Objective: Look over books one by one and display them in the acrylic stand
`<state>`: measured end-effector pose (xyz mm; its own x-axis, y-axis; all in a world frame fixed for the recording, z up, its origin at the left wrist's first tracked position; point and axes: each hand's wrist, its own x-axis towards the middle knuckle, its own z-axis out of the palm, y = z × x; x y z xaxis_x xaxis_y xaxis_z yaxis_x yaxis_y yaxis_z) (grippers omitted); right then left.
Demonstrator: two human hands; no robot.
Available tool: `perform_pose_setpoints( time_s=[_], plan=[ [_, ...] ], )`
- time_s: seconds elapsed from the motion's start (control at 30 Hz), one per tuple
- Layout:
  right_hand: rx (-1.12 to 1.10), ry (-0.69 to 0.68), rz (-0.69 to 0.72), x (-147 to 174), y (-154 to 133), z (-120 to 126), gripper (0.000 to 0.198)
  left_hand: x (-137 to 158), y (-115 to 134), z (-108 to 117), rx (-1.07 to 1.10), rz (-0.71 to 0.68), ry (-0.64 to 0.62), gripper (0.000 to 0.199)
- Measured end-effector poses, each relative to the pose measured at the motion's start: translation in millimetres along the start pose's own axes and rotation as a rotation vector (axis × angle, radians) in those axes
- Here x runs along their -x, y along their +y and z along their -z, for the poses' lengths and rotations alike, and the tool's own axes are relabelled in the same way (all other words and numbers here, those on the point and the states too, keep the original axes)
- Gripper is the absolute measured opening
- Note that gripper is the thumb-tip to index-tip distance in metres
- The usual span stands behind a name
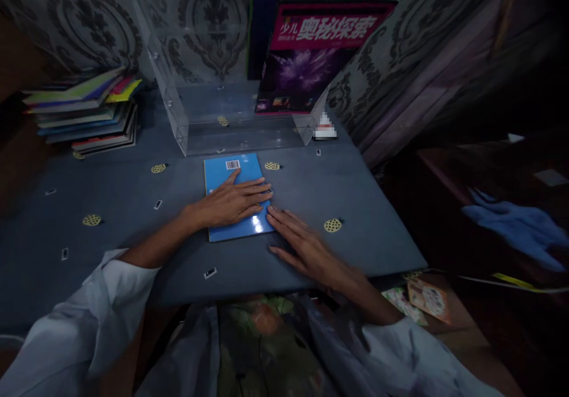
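Observation:
A blue book lies flat on the table, a white barcode label near its far edge. Across its middle rests my left hand, palm down with the fingers stretched out and the thumb apart. My right hand is at the book's right edge, fingers extended and fingertips at the cover's side, with the thumb lower down on the cloth. Part of the cover is hidden under my left hand.
Behind the book stands a clear acrylic rack holding upright books, with a dark purple-and-pink book in front. A stack of books sits at the left. The table's right edge drops off near a blue cloth.

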<state>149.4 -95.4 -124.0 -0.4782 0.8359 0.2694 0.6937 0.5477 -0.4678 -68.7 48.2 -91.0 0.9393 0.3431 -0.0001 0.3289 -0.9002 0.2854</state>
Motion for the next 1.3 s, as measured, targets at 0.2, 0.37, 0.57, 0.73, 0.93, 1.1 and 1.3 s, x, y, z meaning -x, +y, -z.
perform_pose_setpoints(
  time_s=[0.2, 0.37, 0.57, 0.73, 0.93, 1.1, 1.3],
  plan=[
    [0.013, -0.011, -0.004, -0.7, -3.5, 2.9, 0.072, 0.7, -0.3, -0.5, -0.034, -0.032, 0.02, 0.049],
    [0.032, 0.053, 0.001, 6.8, -10.4, 1.8, 0.064, 8.2, 11.2, 0.2, 0.012, -0.063, 0.017, 0.048],
    [0.039, 0.054, -0.001, 10.3, -12.9, 1.8, 0.056, 10.1, 17.5, 0.0, -0.038, -0.078, -0.019, 0.049],
    [0.084, 0.055, 0.008, 10.5, -14.3, 1.9, 0.052, 11.4, 19.6, -0.7, -0.063, -0.096, -0.008, 0.05],
    [0.121, 0.16, 0.058, 14.8, -18.4, -2.5, 0.05, 20.9, 31.7, -7.6, -0.015, -0.107, 0.026, 0.052],
    [0.15, 0.213, 0.093, 13.4, -19.0, -2.8, 0.042, 22.0, 38.8, -7.0, -0.084, -0.096, 0.013, 0.053],
    [0.155, 0.272, 0.118, 17.2, -22.5, -1.0, 0.036, 34.1, 76.6, -24.6, -0.229, 0.01, 0.034, 0.068]
  ],
)
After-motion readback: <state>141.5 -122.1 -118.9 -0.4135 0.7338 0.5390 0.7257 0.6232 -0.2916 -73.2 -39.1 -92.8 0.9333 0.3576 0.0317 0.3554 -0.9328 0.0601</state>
